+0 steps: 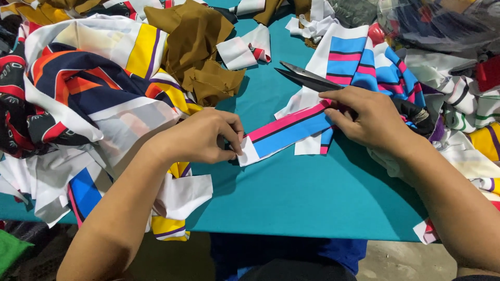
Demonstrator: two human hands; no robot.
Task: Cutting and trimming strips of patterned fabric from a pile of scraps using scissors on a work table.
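A teal cloth-covered bench (312, 198) carries heaps of printed fabric scraps: a navy, orange and white pile (78, 99) at left, crumpled brown cloth (198, 52) behind. Between the hands lies a pink, blue and white striped fabric strip (286, 130). The left hand (200, 138) pinches its white end; the right hand (372, 117) grips dark metal scissors (307, 78), blades apart.

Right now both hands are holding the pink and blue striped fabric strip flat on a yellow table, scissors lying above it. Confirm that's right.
Not quite: the table is teal, not yellow, as the head view shows. The left hand and right hand do hold the striped fabric strip, and the scissors lie above it.
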